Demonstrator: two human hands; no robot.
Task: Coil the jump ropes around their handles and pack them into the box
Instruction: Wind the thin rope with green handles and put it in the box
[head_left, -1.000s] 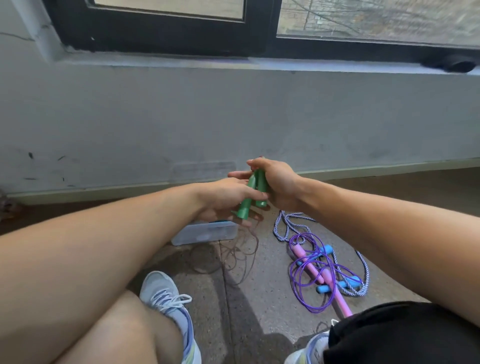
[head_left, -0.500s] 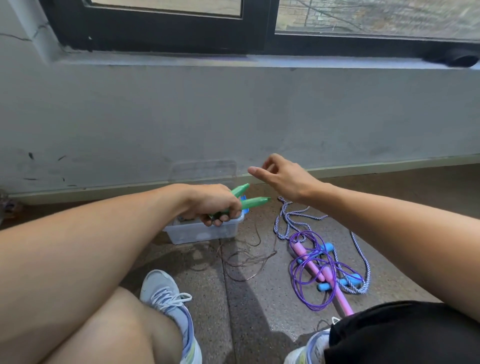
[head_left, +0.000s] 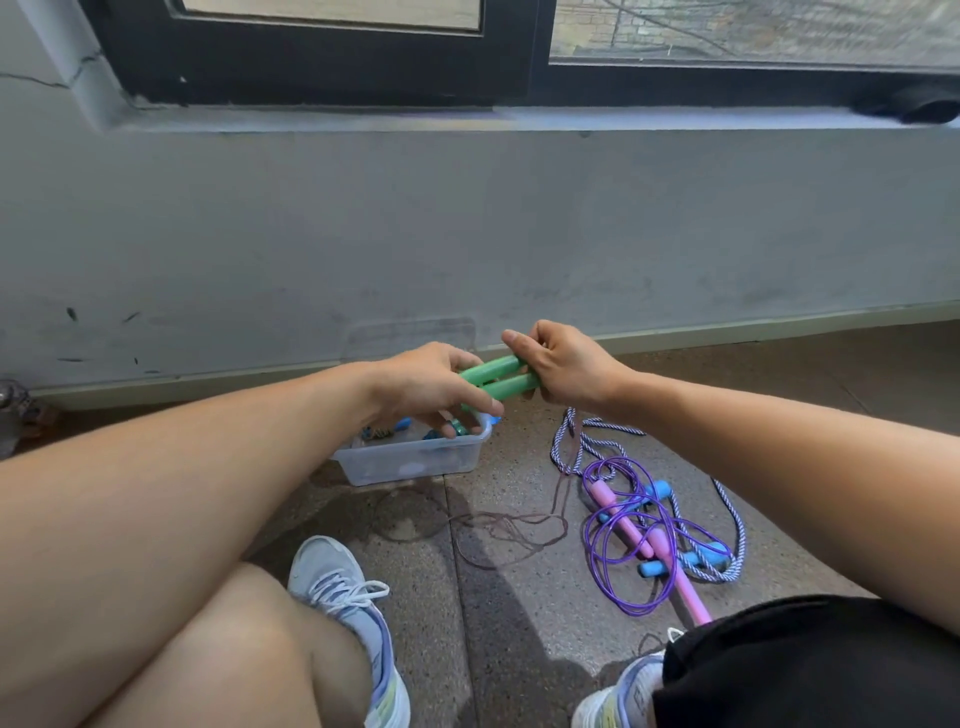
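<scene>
box (head_left: 410, 460) contents partly hidden

Left hand (head_left: 426, 387) and right hand (head_left: 563, 366) grip green handles (head_left: 501, 378) above box (head_left: 410, 460).

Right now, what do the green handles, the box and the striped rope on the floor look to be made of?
Green handles: smooth matte plastic or foam; even colour, soft sheen. Box: translucent, slightly frosted plastic; contents show through its wall. Striped rope: braided fabric cord, probably cotton or nylon; twisted blue-and-white weave.
</scene>
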